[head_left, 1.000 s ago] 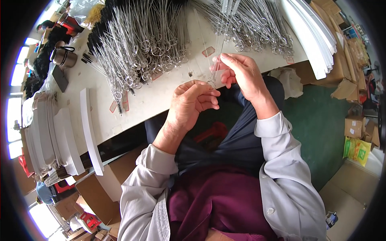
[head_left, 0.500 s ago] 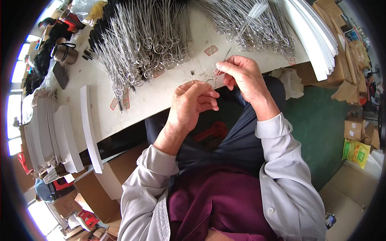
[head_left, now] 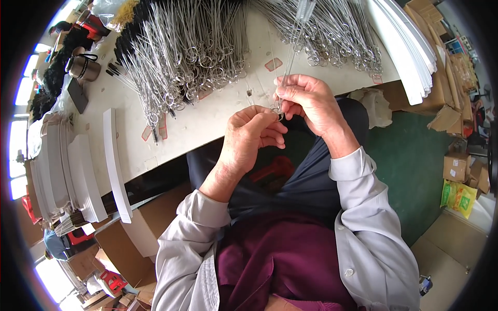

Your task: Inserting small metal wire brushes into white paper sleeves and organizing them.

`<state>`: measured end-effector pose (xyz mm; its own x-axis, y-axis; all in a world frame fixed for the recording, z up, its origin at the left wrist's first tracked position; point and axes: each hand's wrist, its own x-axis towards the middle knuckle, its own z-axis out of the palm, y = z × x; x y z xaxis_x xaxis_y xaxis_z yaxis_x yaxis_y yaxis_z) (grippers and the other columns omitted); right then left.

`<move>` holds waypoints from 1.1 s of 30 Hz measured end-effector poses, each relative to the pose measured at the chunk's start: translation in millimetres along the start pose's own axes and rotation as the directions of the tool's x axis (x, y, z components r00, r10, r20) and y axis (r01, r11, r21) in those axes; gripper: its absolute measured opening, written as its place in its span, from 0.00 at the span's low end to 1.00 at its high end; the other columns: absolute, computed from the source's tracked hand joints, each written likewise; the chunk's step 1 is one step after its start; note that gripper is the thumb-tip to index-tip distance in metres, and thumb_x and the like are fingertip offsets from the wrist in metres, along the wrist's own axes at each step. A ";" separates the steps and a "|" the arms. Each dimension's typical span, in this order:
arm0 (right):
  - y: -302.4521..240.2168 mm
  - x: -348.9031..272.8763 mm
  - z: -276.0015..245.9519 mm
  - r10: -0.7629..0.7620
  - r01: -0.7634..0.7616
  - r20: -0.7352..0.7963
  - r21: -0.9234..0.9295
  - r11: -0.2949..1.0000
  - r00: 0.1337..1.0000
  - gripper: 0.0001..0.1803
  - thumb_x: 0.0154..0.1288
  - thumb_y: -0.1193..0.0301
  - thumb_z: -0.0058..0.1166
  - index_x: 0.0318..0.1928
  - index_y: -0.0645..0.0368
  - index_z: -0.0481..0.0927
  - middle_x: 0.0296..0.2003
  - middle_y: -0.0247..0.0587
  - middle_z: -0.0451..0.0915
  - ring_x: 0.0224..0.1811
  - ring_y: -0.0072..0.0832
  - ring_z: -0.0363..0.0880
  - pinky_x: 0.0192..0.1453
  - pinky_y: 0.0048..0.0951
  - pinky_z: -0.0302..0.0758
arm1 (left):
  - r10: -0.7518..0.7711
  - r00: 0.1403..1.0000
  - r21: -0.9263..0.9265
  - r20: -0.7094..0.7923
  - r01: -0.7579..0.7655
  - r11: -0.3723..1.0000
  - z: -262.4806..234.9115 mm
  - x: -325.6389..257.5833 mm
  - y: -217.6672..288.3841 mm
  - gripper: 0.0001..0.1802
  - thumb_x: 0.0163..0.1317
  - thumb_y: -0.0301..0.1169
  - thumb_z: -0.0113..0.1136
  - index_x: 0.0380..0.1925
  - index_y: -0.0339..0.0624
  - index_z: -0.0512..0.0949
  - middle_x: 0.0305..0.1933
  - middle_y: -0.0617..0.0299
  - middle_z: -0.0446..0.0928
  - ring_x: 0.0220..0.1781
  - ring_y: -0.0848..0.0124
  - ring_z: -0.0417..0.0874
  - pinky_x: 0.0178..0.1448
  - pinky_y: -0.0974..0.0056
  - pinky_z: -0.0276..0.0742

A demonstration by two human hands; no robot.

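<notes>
Over the table's front edge, my left hand (head_left: 251, 129) is closed, with thumb and forefinger pinching a wire ring (head_left: 278, 115). My right hand (head_left: 309, 100) is closed just beside it, gripping several thin wire-handled brushes (head_left: 295, 46). Their pale, whitish heads (head_left: 305, 9) point up and away from me, and their loop ends gather between my two hands. Another thin wire (head_left: 272, 49) rises from the same spot. Which loops are joined to the ring is too small to tell.
A large pile of looped wire brushes with black bristles (head_left: 194, 57) covers the far left of the table (head_left: 150, 153). A second wire pile (head_left: 337, 39) lies far right, beside stacked white strips (head_left: 402, 46). A metal cup (head_left: 83, 67) stands at left, near more white strips (head_left: 85, 181).
My right hand has moved slightly left, closer to my left fingers. The brushes in it have swung left and stand more upright, their loop ends now at the ring.
</notes>
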<state>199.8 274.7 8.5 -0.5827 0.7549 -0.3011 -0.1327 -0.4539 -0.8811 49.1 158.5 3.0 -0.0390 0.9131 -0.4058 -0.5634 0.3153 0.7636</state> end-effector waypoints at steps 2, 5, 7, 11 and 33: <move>1.8 -0.1 -0.2 0.006 -0.006 0.007 -0.001 1.000 1.000 0.13 0.68 0.74 0.64 0.50 0.69 0.81 0.36 0.43 0.85 0.28 0.22 0.82 0.31 0.23 0.82 | 0.009 1.000 0.001 -0.006 -0.009 1.000 -0.4 -0.4 -0.5 0.11 0.73 0.32 0.55 0.41 0.32 0.78 0.35 0.48 0.84 0.29 0.64 0.87 0.39 0.60 0.87; 6.2 -1.5 -2.4 -0.011 0.013 0.031 -0.083 0.996 0.999 0.17 0.70 0.71 0.64 0.54 0.66 0.80 0.36 0.36 0.84 0.30 0.18 0.80 0.34 0.22 0.79 | 0.021 1.000 -0.016 -0.013 -0.021 1.000 0.5 -0.8 0.4 0.12 0.72 0.33 0.58 0.40 0.31 0.78 0.35 0.49 0.84 0.29 0.65 0.86 0.38 0.61 0.87; 4.7 -3.7 -2.2 -0.018 0.022 0.031 -0.129 0.991 0.999 0.13 0.66 0.72 0.68 0.45 0.69 0.83 0.32 0.39 0.84 0.27 0.20 0.82 0.27 0.21 0.79 | 0.025 1.000 -0.034 -0.016 -0.025 0.999 0.7 -0.8 0.4 0.13 0.71 0.33 0.61 0.40 0.30 0.78 0.34 0.49 0.84 0.29 0.66 0.86 0.38 0.62 0.86; -1.8 -13.8 4.4 -0.026 0.023 -0.002 -0.392 0.920 1.000 0.13 0.66 0.69 0.69 0.38 0.69 0.85 0.27 0.38 0.84 0.24 0.19 0.81 0.23 0.21 0.76 | 0.063 0.997 -0.026 -0.040 -0.064 0.998 1.1 -0.9 -1.0 0.12 0.72 0.32 0.61 0.41 0.31 0.78 0.37 0.48 0.85 0.31 0.67 0.86 0.39 0.62 0.86; 14.0 -26.8 2.9 -0.260 0.163 -0.037 -0.693 0.703 0.965 0.11 0.60 0.72 0.63 0.27 0.70 0.83 0.20 0.46 0.83 0.22 0.23 0.82 0.28 0.30 0.77 | 0.168 0.978 0.387 -0.121 -0.109 0.916 15.3 9.1 6.6 0.15 0.69 0.31 0.61 0.43 0.25 0.79 0.35 0.51 0.85 0.31 0.69 0.87 0.36 0.65 0.87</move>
<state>211.2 246.8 5.3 -0.4981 0.8639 -0.0749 0.3673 0.1320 -0.9207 57.6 172.8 12.0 -0.2324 0.9150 -0.3298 -0.1926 0.2891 0.9377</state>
